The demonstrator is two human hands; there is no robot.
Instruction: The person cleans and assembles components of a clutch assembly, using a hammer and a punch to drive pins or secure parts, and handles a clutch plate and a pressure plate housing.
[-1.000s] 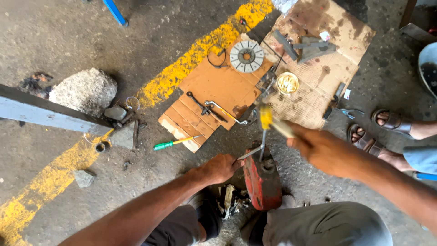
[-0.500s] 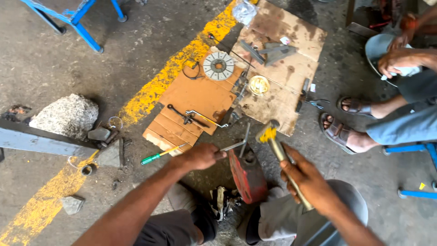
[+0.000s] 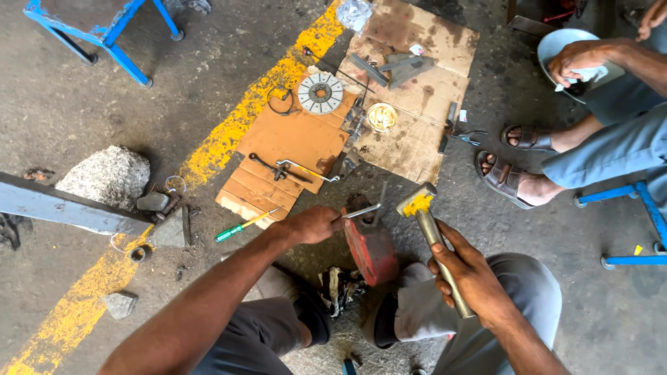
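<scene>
Above red block [image 3: 370, 246], right hand [image 3: 469, 274] raises hammer [image 3: 425, 212].

Light: soft, even daylight, fairly bright, no single source visible.
Shadows: faint and diffuse, darkest beneath the knees at the bottom.
Glare: mild sheen on the pale basin [image 3: 556, 43] at top right.
Sharpness: crisp centre, slight softness toward the corners.
Distortion: wide-angle bending at the edges.

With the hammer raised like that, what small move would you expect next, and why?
Probably a short downward tap. The right hand holds the hammer with its head just above and beside the metal rod, which the left hand steadies on the red part. With fingers so near the rod, a light blow seems wisest.
</scene>
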